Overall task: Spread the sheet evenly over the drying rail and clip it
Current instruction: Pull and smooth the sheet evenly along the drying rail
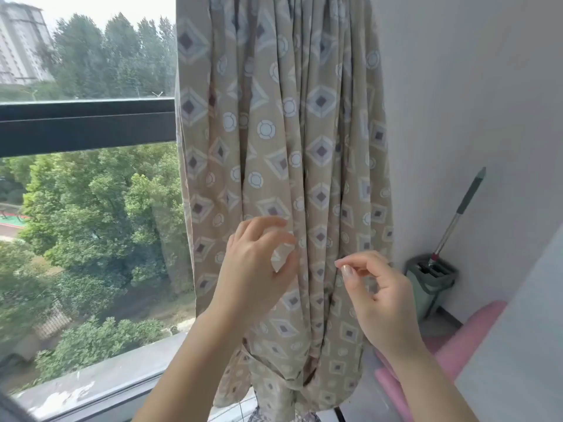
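Observation:
The beige sheet (283,141), printed with diamonds and circles, hangs down from above the frame in many bunched vertical folds. Its lower end gathers near the window sill. The drying rail is out of view above, and no clip shows. My left hand (256,269) is in front of the sheet's middle with its fingers curled and apart, the fingertips at the fabric and gripping nothing. My right hand (380,293) is just to its right, with thumb and forefinger pinched together close to a fold. I see no cloth between them.
A large window (88,123) with a dark crossbar fills the left, over trees far below. The white wall (472,102) is close on the right. A mop (457,214) stands in a green bucket (432,278) in the corner, beside a pink object (463,339).

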